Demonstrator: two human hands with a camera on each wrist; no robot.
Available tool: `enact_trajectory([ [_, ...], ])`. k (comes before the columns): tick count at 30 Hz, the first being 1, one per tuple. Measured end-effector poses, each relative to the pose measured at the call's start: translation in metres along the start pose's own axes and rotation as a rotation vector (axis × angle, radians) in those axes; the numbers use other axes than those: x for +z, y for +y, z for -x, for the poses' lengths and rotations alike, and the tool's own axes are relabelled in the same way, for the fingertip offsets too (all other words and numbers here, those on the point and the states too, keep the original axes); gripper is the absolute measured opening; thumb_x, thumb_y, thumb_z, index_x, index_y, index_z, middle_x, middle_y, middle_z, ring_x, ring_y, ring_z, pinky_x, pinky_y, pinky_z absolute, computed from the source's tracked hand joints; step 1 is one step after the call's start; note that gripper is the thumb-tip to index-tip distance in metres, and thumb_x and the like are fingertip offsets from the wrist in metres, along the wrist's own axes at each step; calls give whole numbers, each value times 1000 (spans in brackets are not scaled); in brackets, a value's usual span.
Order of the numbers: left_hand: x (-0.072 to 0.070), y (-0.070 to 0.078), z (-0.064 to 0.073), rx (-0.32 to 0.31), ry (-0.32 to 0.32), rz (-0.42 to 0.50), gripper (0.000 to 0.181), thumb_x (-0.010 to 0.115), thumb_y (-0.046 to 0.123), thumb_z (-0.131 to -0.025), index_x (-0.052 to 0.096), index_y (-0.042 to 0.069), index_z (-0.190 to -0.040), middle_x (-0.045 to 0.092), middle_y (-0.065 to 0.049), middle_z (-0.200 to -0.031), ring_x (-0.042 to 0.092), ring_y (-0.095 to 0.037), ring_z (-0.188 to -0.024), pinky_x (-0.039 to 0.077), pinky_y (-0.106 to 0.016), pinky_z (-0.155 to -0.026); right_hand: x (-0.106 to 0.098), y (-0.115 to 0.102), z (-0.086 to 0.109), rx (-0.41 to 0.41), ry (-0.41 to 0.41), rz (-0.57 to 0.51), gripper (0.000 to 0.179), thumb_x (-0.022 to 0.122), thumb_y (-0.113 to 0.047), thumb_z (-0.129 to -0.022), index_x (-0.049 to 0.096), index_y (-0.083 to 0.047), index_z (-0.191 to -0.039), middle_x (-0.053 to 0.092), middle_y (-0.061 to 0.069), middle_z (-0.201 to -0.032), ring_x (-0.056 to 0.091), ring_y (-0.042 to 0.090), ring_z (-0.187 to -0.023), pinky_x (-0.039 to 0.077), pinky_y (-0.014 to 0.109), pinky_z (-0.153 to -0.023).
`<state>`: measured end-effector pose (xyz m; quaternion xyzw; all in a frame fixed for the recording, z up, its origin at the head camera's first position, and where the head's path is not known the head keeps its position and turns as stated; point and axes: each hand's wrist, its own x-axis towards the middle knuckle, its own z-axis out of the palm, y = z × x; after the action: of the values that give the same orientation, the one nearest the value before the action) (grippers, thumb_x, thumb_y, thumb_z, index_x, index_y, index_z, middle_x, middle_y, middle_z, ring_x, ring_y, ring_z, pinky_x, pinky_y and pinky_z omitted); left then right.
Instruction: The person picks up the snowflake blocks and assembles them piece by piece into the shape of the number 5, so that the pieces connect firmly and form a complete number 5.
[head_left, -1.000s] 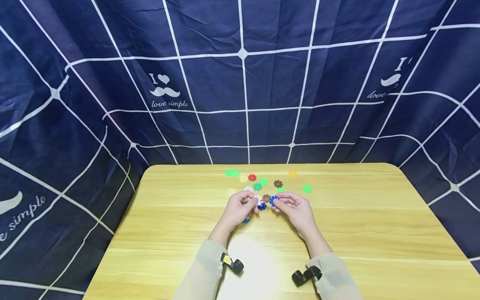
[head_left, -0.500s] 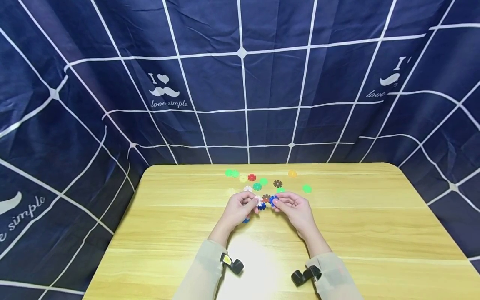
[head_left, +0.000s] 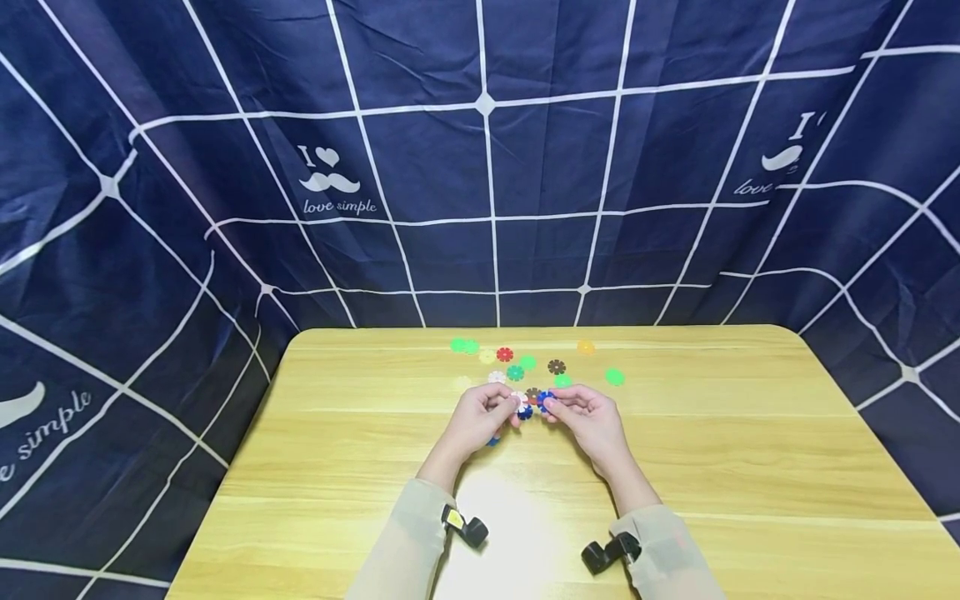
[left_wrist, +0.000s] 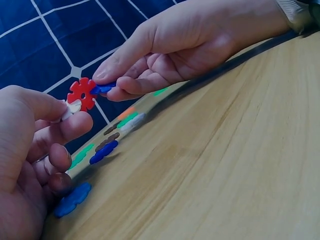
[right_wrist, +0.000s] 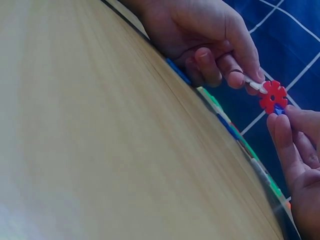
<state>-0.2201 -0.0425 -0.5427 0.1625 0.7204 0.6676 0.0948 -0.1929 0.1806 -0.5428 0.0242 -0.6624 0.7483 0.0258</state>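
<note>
Above the table, my left hand [head_left: 474, 419] pinches a white snowflake building disc [left_wrist: 74, 107] between thumb and forefinger. My right hand [head_left: 597, 425] pinches a blue snowflake building disc [head_left: 545, 402] in the same way. Between the two hands, a red snowflake building disc [left_wrist: 77, 91] stands edge-on to both, meeting the white one on one side and the blue one on the other. The wrist views show their notched edges overlapping; how deep they sit is hard to tell. Fingertips cover part of the white and blue discs.
Several loose discs lie on the wooden table [head_left: 337, 467] beyond the hands, among them a red one [head_left: 505, 355], an orange one [head_left: 586, 347] and a green one [head_left: 615, 377]. Another blue disc [left_wrist: 73, 199] lies under the left hand. A dark blue curtain [head_left: 420, 167] hangs behind.
My right hand has shifted slightly left with the blue disc, so the gap between the blue and white discs looks a little narrower. The left hand has barely moved.
</note>
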Motion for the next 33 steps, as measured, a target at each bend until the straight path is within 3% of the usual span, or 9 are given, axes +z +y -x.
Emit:
enact_trajectory([
  [8,0,-1,0,4,1,27,15,67,10,-107,72,-2,-101,75,-13,-77,49,-10,-50,42,-21,-46,-1,-1,0,8,-8,14,28,76,8,-98,67,18,-122,79,10,-97,77,15,-80,66,31,-81],
  [19,0,2,1,3,12,29,14,66,9,-107,70,-2,-99,73,-1,-74,49,-9,-50,42,-20,-46,-4,-2,-1,38,12,42,32,77,4,-98,67,14,-126,79,9,-100,77,15,-85,65,29,-79],
  [25,0,3,1,-1,52,43,15,66,9,-108,70,-3,-99,74,-4,-74,49,-13,-50,43,-21,-46,-6,-3,-2,13,65,54,34,76,3,-99,69,11,-131,76,10,-101,74,14,-86,64,26,-80],
  [29,0,4,1,-30,57,46,17,68,14,-108,72,-1,-99,74,-4,-75,49,-13,-49,42,-21,-45,-6,-3,-2,4,83,33,32,76,5,-99,68,14,-128,75,5,-100,72,12,-87,63,25,-84],
  [33,0,4,1,-26,52,45,16,68,12,-108,72,-1,-99,74,-2,-74,49,-13,-49,42,-21,-46,-5,-4,-2,26,78,-6,28,74,7,-99,65,15,-125,75,0,-95,76,14,-85,64,25,-78],
])
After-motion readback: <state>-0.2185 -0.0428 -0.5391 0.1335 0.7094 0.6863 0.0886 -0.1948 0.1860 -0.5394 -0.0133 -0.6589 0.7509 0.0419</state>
